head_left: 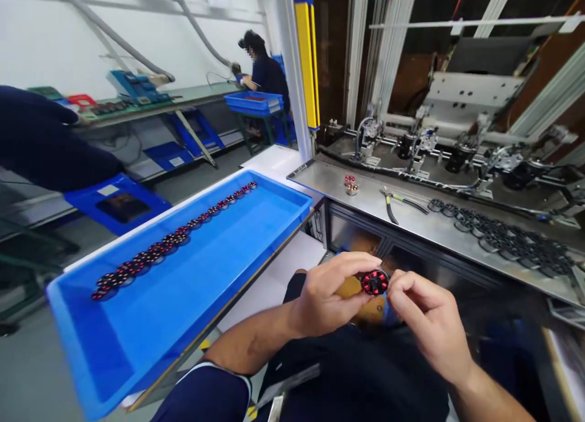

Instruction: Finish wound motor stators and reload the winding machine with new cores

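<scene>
Head view: left hand (320, 300) and right hand (429, 324) pinch one stator (375, 282), right of tray (274, 227). Likely light, stiff; windings fragile, so grip rim.

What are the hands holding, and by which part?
A small round red-and-black wound part, pinched at its rim between the left hand and the right hand.

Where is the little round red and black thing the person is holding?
In the head view, the round red and black part sits low at centre, pinched between the left hand and right hand, right of the blue tray.
</scene>
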Tool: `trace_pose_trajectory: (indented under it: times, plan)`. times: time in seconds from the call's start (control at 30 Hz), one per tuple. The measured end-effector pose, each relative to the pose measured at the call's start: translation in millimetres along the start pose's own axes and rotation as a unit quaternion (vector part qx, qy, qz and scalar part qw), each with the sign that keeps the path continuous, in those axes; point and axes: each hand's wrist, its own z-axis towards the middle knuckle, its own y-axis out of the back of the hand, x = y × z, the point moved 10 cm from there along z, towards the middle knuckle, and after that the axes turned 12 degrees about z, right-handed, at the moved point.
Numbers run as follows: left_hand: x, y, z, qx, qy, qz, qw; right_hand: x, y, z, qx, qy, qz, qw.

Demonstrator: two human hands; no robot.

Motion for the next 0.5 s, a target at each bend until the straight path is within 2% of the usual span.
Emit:
trace_pose_trajectory:
  times: [0.07,0.1,0.2,0.23,0.27,0.3,0.37,0.5]
  plan:
    - [-1,-9.9,2,0.013,0.01,-0.047,0.999,-6,10,-4,-0.003,-0.031,0.064,0.997]
    - [2,-15.3,1,0.021,0.028,-0.084,0.996,-9,15,-6,0.015,-0.044,0.109,0.993]
    - [12,-31.5,-4,0.054,0.09,-0.204,0.973,-16,19,-20,0.155,-0.058,0.229,0.959]
    - [14,-34.4,-6,0.059,0.102,-0.223,0.968,-19,22,-25,0.186,-0.054,0.249,0.949]
    - [15,-34.4,-7,0.054,0.104,-0.227,0.967,-25,27,-30,0.191,-0.05,0.254,0.947]
    - [15,-32.0,-7,0.04,0.095,-0.214,0.971,-34,32,-33,0.172,-0.052,0.249,0.952]
    - [12,-24.2,-5,0.0,0.058,-0.152,0.987,-56,36,-39,0.097,-0.075,0.236,0.964]
    - [-3,-22.8,-2,-0.034,-0.032,-0.017,0.999,-80,7,-49,-0.006,-0.128,0.274,0.953]
